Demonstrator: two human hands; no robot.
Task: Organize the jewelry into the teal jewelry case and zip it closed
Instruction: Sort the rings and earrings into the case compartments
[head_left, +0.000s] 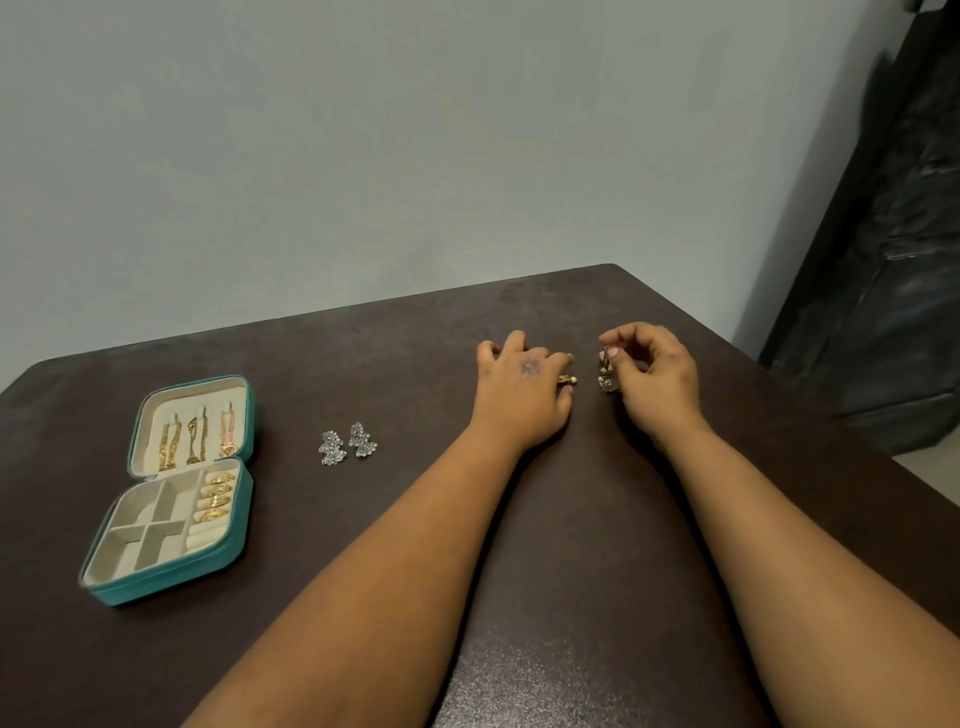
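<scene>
Two bare forearms reach forward across the dark brown bench (363, 571).
Left hand (524, 387) curls over a small gold piece (568, 380); right hand (655, 371) pinches an ornate earring (605, 371). Open teal jewelry case (171, 488) lies well left, beside two silver earrings (347, 444).

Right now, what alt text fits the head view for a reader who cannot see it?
Both hands work at the far right of a dark table: the right hand pinches an ornate gold earring, the left hand covers another gold piece. An open teal jewelry case and two silver earrings lie left.
</scene>
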